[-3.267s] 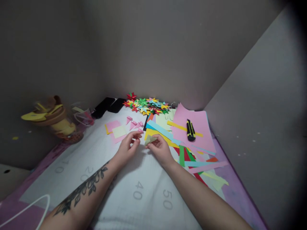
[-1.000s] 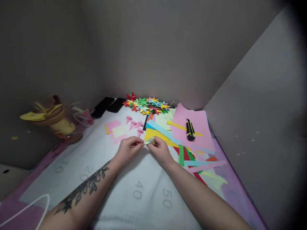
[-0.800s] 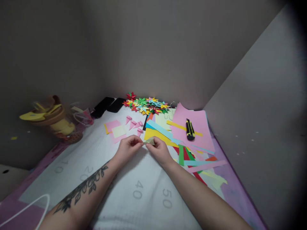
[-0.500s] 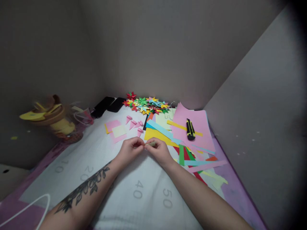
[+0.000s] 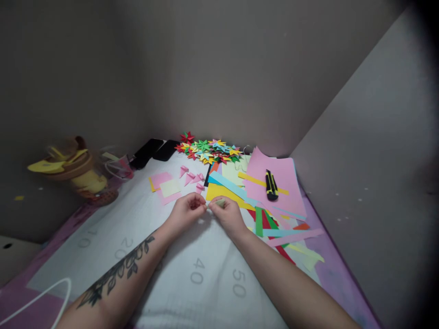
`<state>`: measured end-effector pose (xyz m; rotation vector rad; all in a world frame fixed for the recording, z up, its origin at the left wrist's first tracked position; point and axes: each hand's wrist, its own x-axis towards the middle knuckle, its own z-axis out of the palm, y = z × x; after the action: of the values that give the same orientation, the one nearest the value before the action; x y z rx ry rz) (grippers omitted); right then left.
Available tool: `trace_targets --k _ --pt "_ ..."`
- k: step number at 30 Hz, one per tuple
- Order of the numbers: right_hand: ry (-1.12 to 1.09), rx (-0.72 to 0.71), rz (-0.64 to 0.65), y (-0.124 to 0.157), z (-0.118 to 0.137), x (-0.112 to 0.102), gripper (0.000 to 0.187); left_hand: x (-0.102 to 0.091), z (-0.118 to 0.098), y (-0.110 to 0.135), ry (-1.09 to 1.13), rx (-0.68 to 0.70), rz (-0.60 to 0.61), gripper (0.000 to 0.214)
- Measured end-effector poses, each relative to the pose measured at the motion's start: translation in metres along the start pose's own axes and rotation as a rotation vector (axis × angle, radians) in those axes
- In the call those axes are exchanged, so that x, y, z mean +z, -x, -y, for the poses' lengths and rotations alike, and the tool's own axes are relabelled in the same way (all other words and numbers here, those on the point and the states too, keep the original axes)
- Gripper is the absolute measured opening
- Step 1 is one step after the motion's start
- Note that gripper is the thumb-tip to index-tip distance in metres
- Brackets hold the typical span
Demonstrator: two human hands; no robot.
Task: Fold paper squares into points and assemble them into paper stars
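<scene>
Toward the near left corner of the purple surface [image 5: 335, 270], looped: white cable [image 5: 70, 287]. Over the white sheet [image 5: 185, 292], beyond printed 40 and 50, about midway between left and right edges: green paper [image 5: 220, 202], pale, small, partly hidden by fingers. Pinched between thumb and fingers of right hand [image 5: 229, 215]. At its left tip, curled thumb and forefinger of left hand [image 5: 185, 212]; gripping or merely touching, cannot tell. Toward right edge: loose strips [image 5: 259, 221], mixed colours, overlapping. Just beyond the hands: yellow paper [image 5: 221, 194]; left of it, folded pink pieces [image 5: 189, 177], then stacked squares [image 5: 170, 188], pale one on top. Nearer right edge: cutter [image 5: 271, 186], black and yellow, lying across yellow strip [image 5: 252, 178] atop pink sheets [image 5: 264, 163]. By left edge: holder [image 5: 85, 165], brown and yellow, blurred. Near far left corner: two black slabs [image 5: 148, 153], flat. Along far edge: paper stars [image 5: 205, 146], heaped, multicoloured.
</scene>
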<state>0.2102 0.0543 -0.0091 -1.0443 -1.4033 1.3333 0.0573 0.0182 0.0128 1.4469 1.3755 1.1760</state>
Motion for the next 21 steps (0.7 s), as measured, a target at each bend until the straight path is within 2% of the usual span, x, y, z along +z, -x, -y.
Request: trace_targets --k 6,8,11,14,17,21 --pt "-0.229 0.058 -0.052 -0.013 -0.008 -0.009 0.018 -0.005 -0.002 -0.002 0.030 -0.077 -0.020 0.014" --pt "-0.276 0.081 -0.131 -0.017 -0.009 -0.012 0.018 -0.008 -0.001 -0.003 0.061 -0.109 -0.038 0.016" --pt "-0.300 0.047 -0.239 -0.019 -0.009 -0.012 0.019 -0.009 0.003 -0.005 0.161 -0.156 -0.139 0.021" --pt "-0.295 -0.007 -0.148 -0.015 -0.009 -0.004 0.028 -0.004 0.007 -0.006 0.286 -0.182 -0.219 0.026" --pt "-0.250 -0.013 0.020 -0.009 -0.011 0.004 0.031 0.005 0.007 -0.004 0.324 -0.171 -0.210 0.028" --pt "-0.267 0.042 0.020 -0.005 -0.012 0.009 0.021 0.017 0.002 0.003 0.224 -0.109 -0.136 0.022"
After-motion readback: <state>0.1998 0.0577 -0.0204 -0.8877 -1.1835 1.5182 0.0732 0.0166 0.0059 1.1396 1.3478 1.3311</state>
